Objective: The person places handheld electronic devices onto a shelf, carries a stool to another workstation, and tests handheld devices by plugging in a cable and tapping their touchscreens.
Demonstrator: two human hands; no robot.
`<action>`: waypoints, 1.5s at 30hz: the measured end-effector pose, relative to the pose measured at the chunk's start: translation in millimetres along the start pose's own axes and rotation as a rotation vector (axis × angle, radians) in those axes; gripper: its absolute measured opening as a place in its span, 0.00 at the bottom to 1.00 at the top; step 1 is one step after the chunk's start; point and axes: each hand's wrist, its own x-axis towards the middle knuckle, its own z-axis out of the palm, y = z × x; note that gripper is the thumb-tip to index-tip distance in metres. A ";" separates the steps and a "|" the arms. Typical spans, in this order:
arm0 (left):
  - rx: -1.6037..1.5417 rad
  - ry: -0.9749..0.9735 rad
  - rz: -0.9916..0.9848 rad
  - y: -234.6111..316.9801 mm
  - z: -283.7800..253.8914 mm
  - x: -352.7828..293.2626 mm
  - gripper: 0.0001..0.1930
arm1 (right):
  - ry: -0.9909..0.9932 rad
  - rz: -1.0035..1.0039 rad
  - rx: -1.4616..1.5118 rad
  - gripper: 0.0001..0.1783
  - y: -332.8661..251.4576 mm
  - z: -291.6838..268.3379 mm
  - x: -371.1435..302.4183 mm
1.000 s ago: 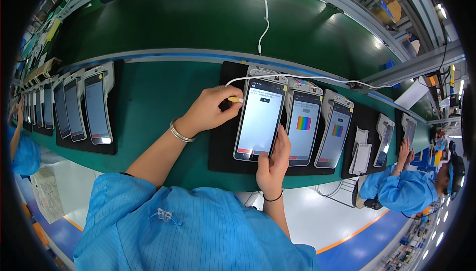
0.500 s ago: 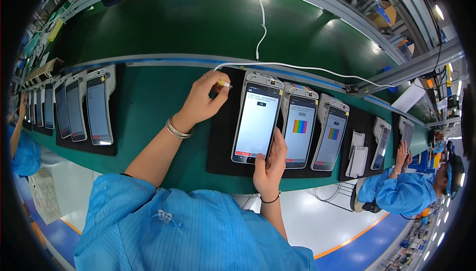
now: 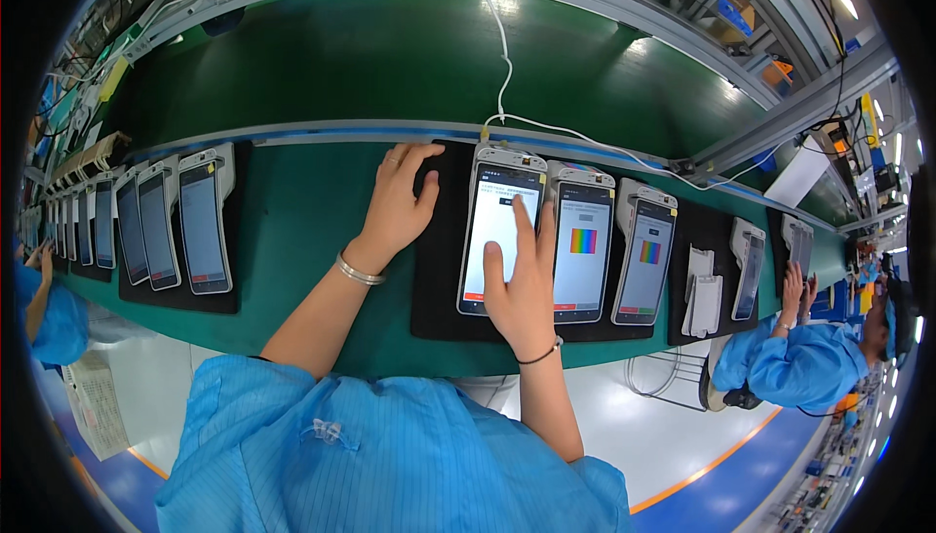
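Note:
A white payment terminal (image 3: 475, 260) with a lit screen lies on a black mat (image 3: 439, 279) in front of me. My right hand (image 3: 524, 289) is over it, fingers apart and holding nothing; the index fingertip is at a small dark button high on the screen. Whether it touches the glass, I cannot tell. My left hand (image 3: 398, 199) rests to the left of the terminal, empty, with its fingers stretched out. A white cable (image 3: 585, 133) ends in a yellow plug (image 3: 485, 133) at the terminal's top edge. To the right, a second terminal (image 3: 583, 279) shows rainbow stripes.
Another striped-screen terminal (image 3: 643, 260) lies further right, beside white covers (image 3: 704, 304). A row of terminals (image 3: 202, 231) stretches along the left. A metal rail (image 3: 331, 133) borders the green bench behind. Co-workers sit at both ends; one person's hands (image 3: 795, 289) hold a terminal.
My left hand has let go of the cable's yellow plug, now at the terminal's top, and has opened. My right hand has moved from the terminal's lower right edge up over its screen.

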 end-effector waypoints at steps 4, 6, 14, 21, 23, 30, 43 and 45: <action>-0.295 -0.162 -0.232 18.9 -8.6 -7.5 0.15 | 0.034 -0.044 -0.063 0.23 3.4 0.9 1.0; -0.402 -0.248 -0.349 28.8 -11.2 -7.8 0.15 | 0.107 -0.019 0.024 0.23 -6.7 -10.9 -1.6; -0.863 -0.471 -0.900 48.8 -6.9 3.6 0.28 | 0.228 0.149 -0.072 0.30 62.4 -63.1 12.7; -0.531 -0.469 -0.729 37.3 -8.9 13.6 0.30 | 0.207 0.192 0.018 0.28 73.3 -91.9 29.2; -0.483 -0.382 -0.649 29.6 -2.2 14.8 0.30 | 0.322 0.211 -0.174 0.30 80.8 -103.4 34.2; -0.305 -0.656 -0.080 50.1 33.4 88.4 0.30 | 0.084 0.534 0.110 0.37 160.5 -135.6 54.5; -0.461 -1.226 -0.040 73.3 87.4 138.5 0.42 | 0.033 0.456 0.612 0.24 158.5 -145.8 43.0; -0.557 -1.116 -0.037 96.7 60.1 130.4 0.43 | 0.122 0.354 0.667 0.31 146.0 -152.6 32.0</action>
